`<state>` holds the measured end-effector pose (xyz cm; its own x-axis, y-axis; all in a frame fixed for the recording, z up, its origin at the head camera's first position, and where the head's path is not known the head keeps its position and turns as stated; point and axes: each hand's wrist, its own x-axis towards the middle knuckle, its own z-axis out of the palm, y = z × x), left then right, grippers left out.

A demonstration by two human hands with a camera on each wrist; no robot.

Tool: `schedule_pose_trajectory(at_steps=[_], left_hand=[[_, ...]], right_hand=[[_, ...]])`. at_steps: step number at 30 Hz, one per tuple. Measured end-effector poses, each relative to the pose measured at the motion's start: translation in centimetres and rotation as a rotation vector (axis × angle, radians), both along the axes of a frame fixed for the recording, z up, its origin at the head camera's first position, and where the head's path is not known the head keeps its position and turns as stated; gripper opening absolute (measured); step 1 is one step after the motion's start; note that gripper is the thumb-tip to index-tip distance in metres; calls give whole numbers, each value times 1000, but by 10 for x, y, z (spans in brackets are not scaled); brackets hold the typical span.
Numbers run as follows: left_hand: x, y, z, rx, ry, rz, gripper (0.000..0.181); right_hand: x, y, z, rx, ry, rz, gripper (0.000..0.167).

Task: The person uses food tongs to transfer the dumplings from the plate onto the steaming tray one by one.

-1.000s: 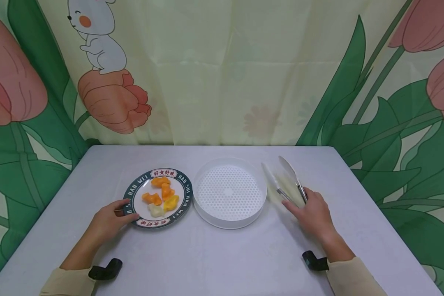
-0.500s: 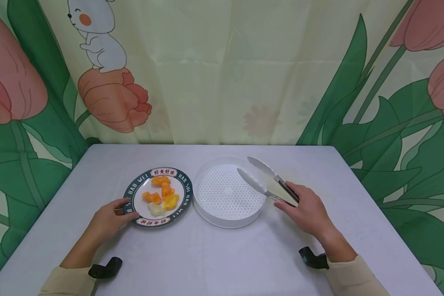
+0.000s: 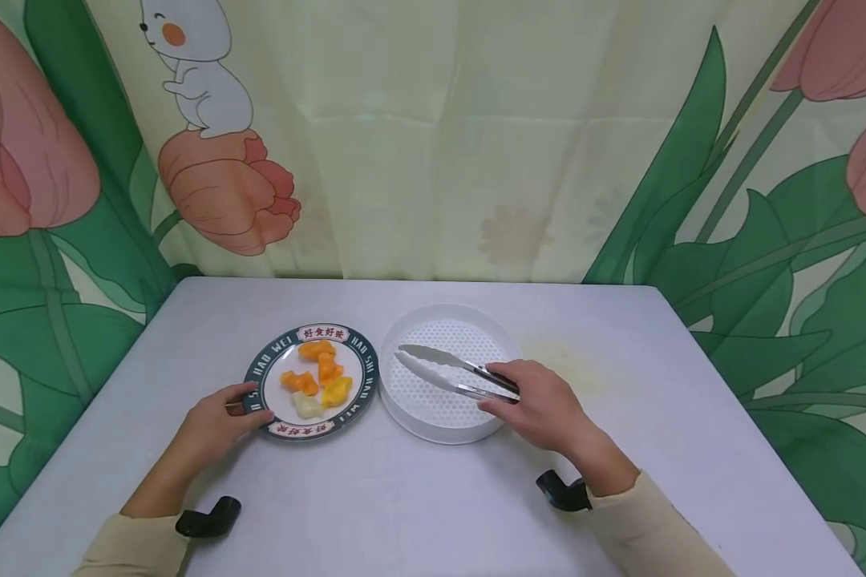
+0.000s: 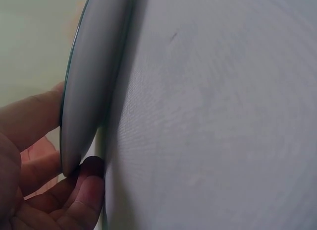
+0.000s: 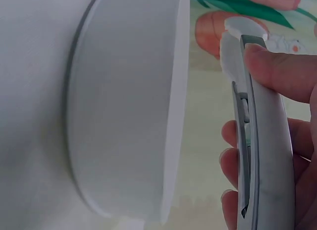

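My left hand (image 3: 220, 425) grips the near-left rim of a plate (image 3: 256, 377) with a dark lettered border; the left wrist view shows the thumb above and fingers below the plate's rim (image 4: 86, 91). Several orange, yellow and pale dumpling-shaped pieces (image 3: 335, 391) lie on it. My right hand (image 3: 544, 405) holds a pair of metal tongs (image 3: 433, 355), thumb on one arm and fingers around the other. Their tips hang parted above a round white steamer tray (image 3: 447, 433) with a perforated bottom. In the right wrist view the tongs (image 5: 270, 155) stand beside the tray's wall (image 5: 124, 106).
The plate and the tray stand side by side on a white-clothed table (image 3: 375, 513). A yellowish patch (image 3: 563, 365) shows on the cloth right of the tray. Behind the table hangs a printed curtain (image 3: 404, 160) with tulips and a white animal.
My right hand has lifted the tongs from the right side of the table and carried them left over the tray, turning their tips toward the plate. My left hand stays on the plate.
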<state>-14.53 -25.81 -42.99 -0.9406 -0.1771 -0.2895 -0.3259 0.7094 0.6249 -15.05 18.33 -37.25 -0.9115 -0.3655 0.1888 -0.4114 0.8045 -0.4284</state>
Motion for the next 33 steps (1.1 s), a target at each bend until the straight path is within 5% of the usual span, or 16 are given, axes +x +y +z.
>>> schedule_pose_trajectory(at_steps=[13, 33], left_hand=[[-1, 1, 0, -4, 7, 4, 80], [0, 2, -3, 4, 16, 24, 79]], right_hand=[[-21, -48, 9, 118, -30, 164, 52], [-36, -90, 18, 326, -86, 190, 55]])
